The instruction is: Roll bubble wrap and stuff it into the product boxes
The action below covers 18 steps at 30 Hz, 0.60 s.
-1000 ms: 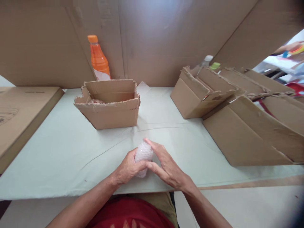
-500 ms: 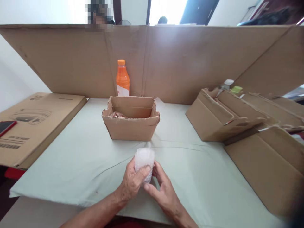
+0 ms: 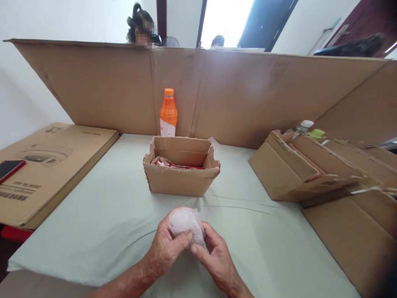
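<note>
A small bundle in whitish bubble wrap [image 3: 185, 223] is held between my two hands, above the near part of the table. My left hand [image 3: 169, 242] wraps its left side, thumb pressed across the front. On the right side, my right hand [image 3: 217, 254] grips the lower edge of the wrap between thumb and fingers. What lies inside the wrap cannot be made out. Just beyond my hands stands an open cardboard box [image 3: 180, 182], with some reddish and clear packaging [image 3: 164, 162] showing inside it.
An orange bottle [image 3: 168, 114] stands behind the box, before a cardboard partition [image 3: 248, 95]. Several open cartons [image 3: 285, 174] are at the right, bottles poking out. A flat carton [image 3: 62, 165] with a phone [image 3: 10, 169] lies at the left. People's heads show beyond the partition.
The bubble-wrapped bundle has turned in my hands, showing a rounder face, and my right thumb has come onto its lower edge. The view has tilted up slightly.
</note>
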Each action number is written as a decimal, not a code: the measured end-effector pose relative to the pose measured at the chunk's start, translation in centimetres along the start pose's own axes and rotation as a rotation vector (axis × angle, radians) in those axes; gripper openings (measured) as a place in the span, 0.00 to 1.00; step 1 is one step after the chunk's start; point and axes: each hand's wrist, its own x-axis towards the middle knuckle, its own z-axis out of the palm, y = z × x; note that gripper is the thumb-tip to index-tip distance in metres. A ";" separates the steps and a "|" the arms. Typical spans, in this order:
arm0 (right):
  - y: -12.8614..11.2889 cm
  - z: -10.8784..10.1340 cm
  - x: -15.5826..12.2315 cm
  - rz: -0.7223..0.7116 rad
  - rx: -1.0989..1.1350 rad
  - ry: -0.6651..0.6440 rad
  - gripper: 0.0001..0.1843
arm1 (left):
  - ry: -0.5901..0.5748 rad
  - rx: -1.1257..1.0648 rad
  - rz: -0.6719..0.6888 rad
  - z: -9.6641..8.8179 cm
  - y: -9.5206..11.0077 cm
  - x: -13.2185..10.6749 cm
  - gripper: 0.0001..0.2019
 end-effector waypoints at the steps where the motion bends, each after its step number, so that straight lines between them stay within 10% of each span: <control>1: -0.2 -0.1 0.1 0.004 0.001 -0.010 0.21 | -0.017 0.027 0.002 0.0 0.1 0.0 0.27; 5: -1.1 -1.8 0.2 -0.005 -0.049 -0.009 0.17 | -0.045 0.251 0.295 -0.6 1.8 0.6 0.26; 10: -2.9 -6.1 0.8 -0.095 -0.135 0.148 0.19 | 0.273 0.985 1.021 -3.1 7.3 4.6 0.26; 18: -9.1 -10.6 4.1 -0.350 -0.441 0.358 0.15 | 0.275 1.443 1.058 -5.5 9.0 7.2 0.13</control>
